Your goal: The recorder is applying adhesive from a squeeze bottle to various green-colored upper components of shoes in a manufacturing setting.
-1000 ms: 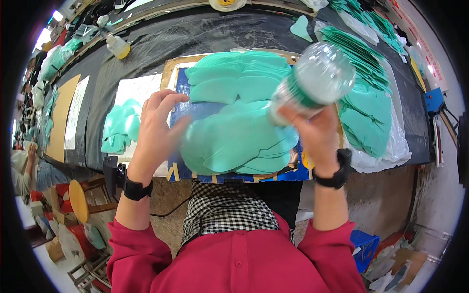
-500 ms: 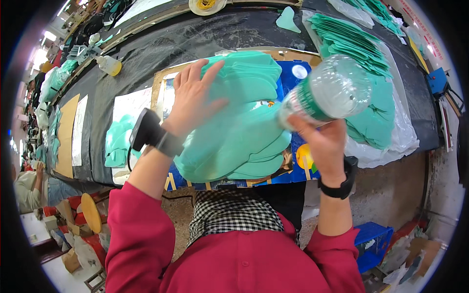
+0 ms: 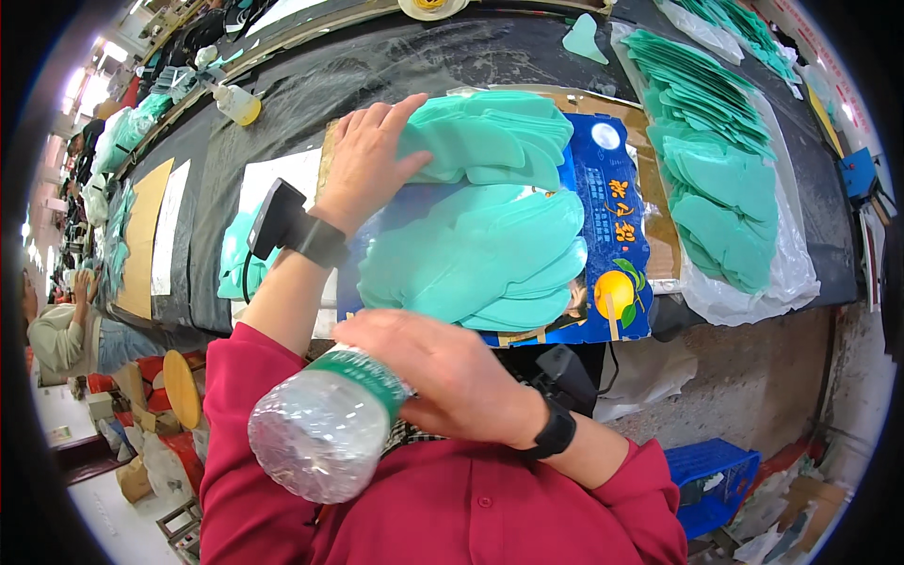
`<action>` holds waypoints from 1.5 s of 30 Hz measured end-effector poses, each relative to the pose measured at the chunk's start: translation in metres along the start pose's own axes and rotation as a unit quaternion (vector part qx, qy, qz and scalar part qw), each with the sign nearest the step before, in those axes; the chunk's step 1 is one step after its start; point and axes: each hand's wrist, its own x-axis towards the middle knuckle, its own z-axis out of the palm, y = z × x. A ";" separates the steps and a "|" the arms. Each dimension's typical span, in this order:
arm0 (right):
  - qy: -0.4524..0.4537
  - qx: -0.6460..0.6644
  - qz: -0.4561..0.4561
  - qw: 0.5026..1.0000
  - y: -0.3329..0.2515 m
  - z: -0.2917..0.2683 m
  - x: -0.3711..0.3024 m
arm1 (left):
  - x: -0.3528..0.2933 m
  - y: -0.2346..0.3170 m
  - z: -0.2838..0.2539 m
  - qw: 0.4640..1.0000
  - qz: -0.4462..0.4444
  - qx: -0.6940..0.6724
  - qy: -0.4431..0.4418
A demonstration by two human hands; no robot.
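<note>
My right hand [image 3: 447, 372] is wrapped round a clear plastic bottle [image 3: 315, 428] with a green-and-white label, held tilted in front of my chest. Its broad base points to the lower left, and its neck end is hidden. My left hand [image 3: 369, 165] has its fingers apart at the left edge of a fanned stack of green insole-shaped sheets [image 3: 499, 132], its thumb lying over the sheets' edge. Nearer to me a second pile of the green sheets [image 3: 471, 254] lies spread and overlapping. Both piles rest on a blue printed cardboard [image 3: 612, 292].
Further rows of green sheets [image 3: 716, 188] lie on white plastic at the right. Another small pile [image 3: 235, 254] is at the left. A bottle of yellow liquid [image 3: 237, 104] stands at the far left of the black-covered table [image 3: 377, 71]. A blue crate [image 3: 706, 490] sits below right.
My right hand has swung the bottle from the right of the green sheets to the lower left, near my chest. My left hand stays by the upper stack, its thumb now over its edge.
</note>
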 end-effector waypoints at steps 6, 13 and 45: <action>0.088 0.004 0.170 0.981 0.013 -0.048 0.000 | -0.008 -0.011 -0.018 0.999 -0.012 -0.020 0.035; 0.436 0.002 0.142 0.889 0.038 -0.181 -0.031 | -0.027 0.025 -0.088 0.988 -0.066 -0.123 0.065; 0.235 -0.127 0.165 0.949 0.054 -0.131 0.022 | -0.146 0.114 -0.062 0.990 -0.058 -0.126 -0.020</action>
